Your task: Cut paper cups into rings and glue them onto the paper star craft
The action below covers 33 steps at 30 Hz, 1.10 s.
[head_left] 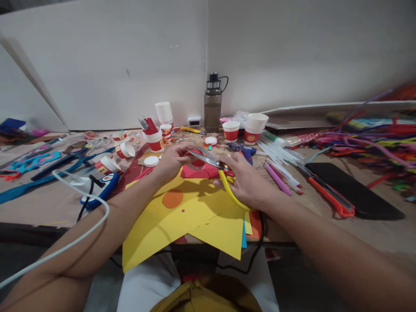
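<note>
My right hand (242,175) is closed around the yellow handles of a pair of scissors (234,194). Their blades are parted and point left, towards my left hand (173,162). Between the thumb and fingers of that hand is a small piece of red paper (197,163), lying close to the blades; its exact outline is hard to make out. Below both hands, overlapping yellow paper sheets (156,232) spread over the table's front edge. On them lie an orange paper circle (173,198) and a tiny red scrap (183,210). More red paper (208,172) sits just behind.
A blue glue gun (243,151), markers (277,178), a red cutter knife (331,197) and a black phone (357,190) lie rightward. Paper cups (256,125) and a bottle (212,108) stand behind. A white cable (105,212) crosses above my left forearm, near a power strip (104,190).
</note>
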Available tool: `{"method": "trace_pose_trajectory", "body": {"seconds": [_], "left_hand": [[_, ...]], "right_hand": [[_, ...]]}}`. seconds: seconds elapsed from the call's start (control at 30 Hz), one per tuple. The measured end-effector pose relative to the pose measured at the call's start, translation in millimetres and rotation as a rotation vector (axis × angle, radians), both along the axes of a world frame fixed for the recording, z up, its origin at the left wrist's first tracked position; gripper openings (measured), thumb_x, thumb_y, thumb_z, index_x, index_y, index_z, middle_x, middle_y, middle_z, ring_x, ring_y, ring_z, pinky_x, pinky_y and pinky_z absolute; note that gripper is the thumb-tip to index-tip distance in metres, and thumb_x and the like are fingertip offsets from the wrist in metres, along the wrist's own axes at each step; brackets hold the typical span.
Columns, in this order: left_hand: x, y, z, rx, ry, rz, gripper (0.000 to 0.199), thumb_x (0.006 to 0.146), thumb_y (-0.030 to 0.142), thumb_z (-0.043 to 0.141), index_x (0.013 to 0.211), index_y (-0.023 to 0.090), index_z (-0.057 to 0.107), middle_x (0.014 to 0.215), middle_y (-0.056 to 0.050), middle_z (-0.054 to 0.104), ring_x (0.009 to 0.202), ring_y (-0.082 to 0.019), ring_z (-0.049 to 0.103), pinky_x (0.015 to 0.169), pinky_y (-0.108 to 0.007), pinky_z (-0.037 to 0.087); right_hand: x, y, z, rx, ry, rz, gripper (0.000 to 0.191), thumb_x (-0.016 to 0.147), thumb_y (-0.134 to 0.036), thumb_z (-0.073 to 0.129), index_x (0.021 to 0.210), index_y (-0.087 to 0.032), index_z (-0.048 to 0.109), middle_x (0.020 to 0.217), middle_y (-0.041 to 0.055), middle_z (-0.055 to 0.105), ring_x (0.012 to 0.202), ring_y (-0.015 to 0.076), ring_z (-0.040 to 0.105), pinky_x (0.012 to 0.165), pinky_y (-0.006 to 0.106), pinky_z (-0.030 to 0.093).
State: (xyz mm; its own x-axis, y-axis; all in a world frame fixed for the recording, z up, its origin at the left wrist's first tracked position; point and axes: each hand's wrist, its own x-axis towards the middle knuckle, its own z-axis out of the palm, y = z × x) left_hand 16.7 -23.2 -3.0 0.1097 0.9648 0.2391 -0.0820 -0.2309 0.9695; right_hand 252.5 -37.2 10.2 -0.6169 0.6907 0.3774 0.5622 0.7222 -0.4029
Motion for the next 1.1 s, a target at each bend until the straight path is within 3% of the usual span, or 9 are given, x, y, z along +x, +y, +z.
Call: {"method": "trace_pose_trajectory", "body": {"seconds": [0.17, 0.47, 1.1], "left_hand": [[1.6, -2.4, -1.0, 0.011, 0.02, -0.022, 0.022, 0.065, 0.019, 0.077, 0.086, 0.014, 0.072, 0.084, -0.006, 0.072, 0.076, -0.017, 0.069, 0.072, -0.027, 0.056], [1.1, -1.8, -3.5, -0.002, 0.037, -0.049, 0.026, 0.065, 0.023, 0.08, 0.087, 0.012, 0.073, 0.072, -0.005, 0.071, 0.067, -0.017, 0.069, 0.071, -0.03, 0.057], [3.8, -7.3, 2.3, 0.019, 0.065, -0.085, 0.027, 0.068, 0.031, 0.078, 0.088, 0.013, 0.074, 0.08, -0.008, 0.073, 0.072, -0.019, 0.069, 0.072, -0.031, 0.057]], "right_hand": [[-0.1, 0.9, 0.1, 0.057, -0.037, -0.008, 0.053, 0.085, -0.056, 0.055, 0.123, -0.02, 0.052, 0.098, 0.0081, 0.046, 0.085, 0.0212, 0.054, 0.079, 0.036, 0.048], [1.2, 4.3, -4.8, 0.084, -0.052, 0.005, 0.054, 0.085, -0.056, 0.055, 0.125, -0.02, 0.051, 0.105, 0.0108, 0.05, 0.09, 0.0241, 0.056, 0.077, 0.037, 0.049], [3.0, 2.8, -4.1, 0.142, -0.154, -0.047, 0.057, 0.085, -0.06, 0.051, 0.127, -0.021, 0.053, 0.102, 0.0107, 0.055, 0.082, 0.0232, 0.057, 0.069, 0.034, 0.046]]}}
